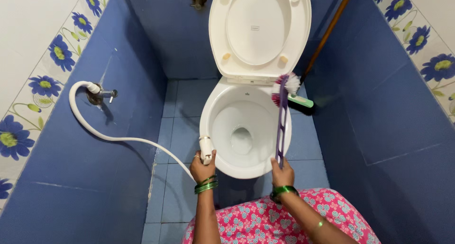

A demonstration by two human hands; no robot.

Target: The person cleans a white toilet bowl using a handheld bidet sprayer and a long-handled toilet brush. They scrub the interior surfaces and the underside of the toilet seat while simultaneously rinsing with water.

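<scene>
A white toilet bowl (215, 109) stands on the blue tiled floor with its seat and lid (258, 31) raised against the back wall. My left hand (203, 167) grips a white spray nozzle (205, 147) at the bowl's near left rim; its white hose (109, 136) loops back to a wall tap (102, 94). My right hand (281, 174) holds the purple handle of a toilet brush (281, 125), whose pink and white bristles (286, 85) rest at the far right rim.
Blue tiled walls close in on both sides, with a flower-patterned border above. A broom with a brown stick (327, 35) and green head (302, 102) leans in the right corner. A pink patterned garment (284, 222) fills the bottom edge.
</scene>
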